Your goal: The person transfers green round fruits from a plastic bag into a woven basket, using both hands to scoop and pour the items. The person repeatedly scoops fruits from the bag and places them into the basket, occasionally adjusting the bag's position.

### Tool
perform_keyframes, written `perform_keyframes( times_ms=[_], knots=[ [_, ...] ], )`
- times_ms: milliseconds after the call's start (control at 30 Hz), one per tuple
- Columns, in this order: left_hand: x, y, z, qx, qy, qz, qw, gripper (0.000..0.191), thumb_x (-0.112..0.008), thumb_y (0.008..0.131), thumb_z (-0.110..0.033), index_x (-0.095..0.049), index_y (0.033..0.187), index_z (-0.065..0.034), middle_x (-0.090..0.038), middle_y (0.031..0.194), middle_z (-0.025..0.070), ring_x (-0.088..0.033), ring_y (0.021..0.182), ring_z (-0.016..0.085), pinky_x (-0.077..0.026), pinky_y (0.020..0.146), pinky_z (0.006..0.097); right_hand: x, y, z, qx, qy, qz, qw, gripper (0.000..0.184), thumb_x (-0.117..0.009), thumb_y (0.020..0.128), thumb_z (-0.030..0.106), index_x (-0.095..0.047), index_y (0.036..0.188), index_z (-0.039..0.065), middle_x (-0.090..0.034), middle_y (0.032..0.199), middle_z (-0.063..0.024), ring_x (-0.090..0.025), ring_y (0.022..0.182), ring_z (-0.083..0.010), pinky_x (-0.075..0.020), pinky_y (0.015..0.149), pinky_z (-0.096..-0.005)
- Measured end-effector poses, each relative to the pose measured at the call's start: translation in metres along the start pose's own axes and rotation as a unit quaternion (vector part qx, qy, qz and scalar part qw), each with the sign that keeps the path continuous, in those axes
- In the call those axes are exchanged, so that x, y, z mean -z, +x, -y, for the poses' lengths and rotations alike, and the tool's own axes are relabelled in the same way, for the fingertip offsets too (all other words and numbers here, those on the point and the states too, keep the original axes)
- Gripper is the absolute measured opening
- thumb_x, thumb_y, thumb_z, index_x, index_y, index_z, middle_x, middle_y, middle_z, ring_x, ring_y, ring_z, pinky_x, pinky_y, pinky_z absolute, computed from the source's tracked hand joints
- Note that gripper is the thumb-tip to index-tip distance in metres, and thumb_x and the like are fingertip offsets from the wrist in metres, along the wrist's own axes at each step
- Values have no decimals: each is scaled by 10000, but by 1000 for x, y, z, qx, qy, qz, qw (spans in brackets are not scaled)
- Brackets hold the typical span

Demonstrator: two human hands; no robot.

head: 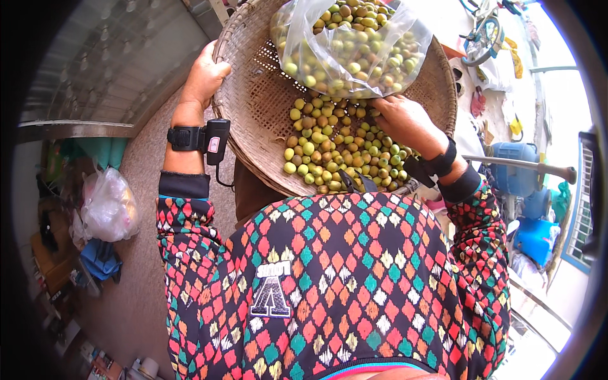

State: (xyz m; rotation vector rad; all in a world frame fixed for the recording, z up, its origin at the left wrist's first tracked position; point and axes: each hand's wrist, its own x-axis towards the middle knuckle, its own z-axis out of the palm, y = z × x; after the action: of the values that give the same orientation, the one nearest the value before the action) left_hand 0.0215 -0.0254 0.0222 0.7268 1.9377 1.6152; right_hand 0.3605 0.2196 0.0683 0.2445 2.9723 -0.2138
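My left hand (209, 73) grips the left rim of a round woven bamboo basket (251, 99), thumb over the edge. Small round fruits (327, 137), green to yellow-brown, lie loose in the near half of the basket. A clear plastic bag (351, 57) full of the same fruits rests at the basket's far side; its upper part shows fruits through an opening. My right hand (403, 121) is inside the basket, at the bag's lower edge and over the loose fruits. Its fingertips are partly hidden, so I cannot tell whether it holds anything.
A metal door panel (95, 61) stands at the left. Below it, a stuffed plastic bag (111, 204) sits by the floor (142, 285). To the right are a metal pole (517, 165), a blue water jug (515, 166) and a bicycle (484, 40).
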Motion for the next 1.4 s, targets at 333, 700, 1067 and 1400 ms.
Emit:
perform_keyframes(
  times_ms=[333, 700, 1067, 1400],
  knots=[
    [0, -2, -3, 10, 17, 0, 1000, 643, -581, 795, -39, -484, 1427, 24, -667, 1170, 88, -617, 1028, 174, -479, 953, 295, -8, 13, 6, -10, 93, -57, 994, 273, -563, 846, 48, -641, 1106, 79, -660, 914, -185, -675, 884, -388, -549, 761, -487],
    [1, 0, 1, -11, 31, -11, 999, 655, -599, 784, -66, -491, 1422, 34, -673, 1131, 89, -623, 967, 163, -498, 905, 291, -24, 23, 33, 8, 123, -48, 991, 329, -557, 803, -5, -565, 1132, 6, -643, 963, -230, -644, 950, -437, -532, 818, -504],
    [-1, -2, -1, -5, 5, -10, 1000, 653, -606, 791, -57, -488, 1426, 37, -677, 1110, 89, -628, 943, 165, -508, 890, 299, -14, 46, 42, 80, 258, -89, 959, 442, -605, 842, 38, -618, 1283, 53, -680, 1137, -220, -638, 1075, -397, -511, 940, -450],
    [-3, -5, -9, 8, 38, -15, 999, 647, -605, 797, -53, -484, 1427, 32, -672, 1129, 99, -629, 963, 177, -508, 905, 308, -17, 61, 81, 12, 80, -38, 996, 507, -640, 921, 260, -510, 1384, 100, -666, 988, -243, -651, 908, -430, -523, 792, -515]
  ],
)
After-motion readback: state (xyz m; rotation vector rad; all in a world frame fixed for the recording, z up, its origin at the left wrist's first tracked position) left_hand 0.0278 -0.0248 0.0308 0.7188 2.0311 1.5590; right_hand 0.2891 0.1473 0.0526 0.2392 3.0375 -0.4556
